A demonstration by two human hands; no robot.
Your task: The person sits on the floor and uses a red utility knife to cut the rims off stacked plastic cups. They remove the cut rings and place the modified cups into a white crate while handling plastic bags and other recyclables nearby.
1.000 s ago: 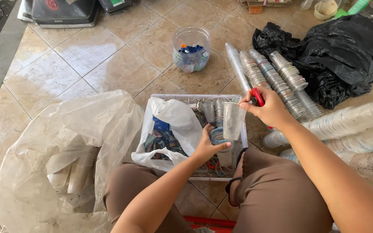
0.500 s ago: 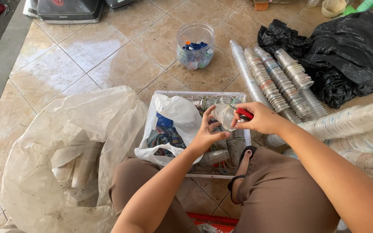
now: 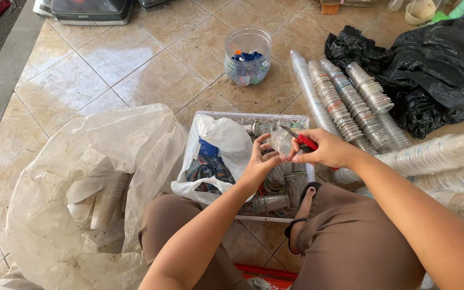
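Cup now tipped sideways, clear plastic, left hand gripping it, right hand clasping red-handled cutter

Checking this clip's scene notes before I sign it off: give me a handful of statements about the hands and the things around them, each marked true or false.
1. The left hand and right hand hold a clear plastic cup between them. True.
2. The right hand also holds a red-handled cutter. True.
3. The hands work above an open cardboard box. False: they are above a white basket holding cups and a white plastic bag.
4. The round clear jar on the tiles is empty. False: it holds small blue pieces.
5. Long stacks of clear cups lie beside a black bag. True.
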